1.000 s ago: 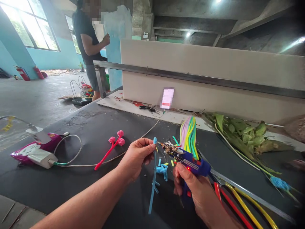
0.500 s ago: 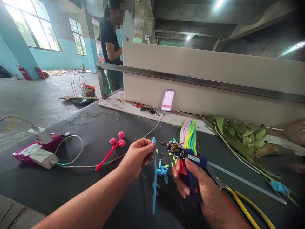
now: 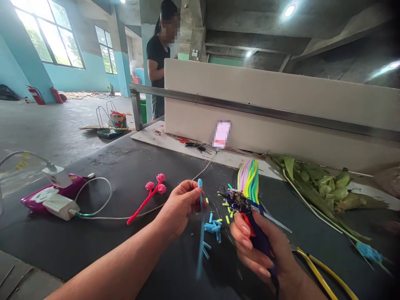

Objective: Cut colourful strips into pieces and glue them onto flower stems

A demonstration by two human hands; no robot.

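Between thumb and fingers, my left hand (image 3: 179, 206) pinches a thin light-blue fuzzy stem, like a pipe cleaner (image 3: 201, 237), near its top. The stem hangs down, with a small blue knob at its upper end. My right hand (image 3: 259, 250) is wrapped around a dark blue hot glue gun (image 3: 261, 233) with a red trigger. Its dirty nozzle points left, apart from the stem. Short cut blue pieces (image 3: 213, 227) and yellow-green pieces (image 3: 229, 212) lie between my hands. Behind the gun is a bundle of lilac, yellow and green fuzzy stems (image 3: 248, 179).
A pink sprig with round heads (image 3: 145, 204) lies to the left, beside a cable and a purple power strip (image 3: 71, 187). Yellow-handled pliers or cutters (image 3: 321, 275) lie at right, near green leaves (image 3: 337, 187). A phone (image 3: 221, 134) leans on the white panel (image 3: 281, 91). A person (image 3: 158, 62) stands beyond.
The glue gun has turned in my right hand, and its clear glue stick points more away from me. My left hand keeps its pinch. The person behind appears further right.
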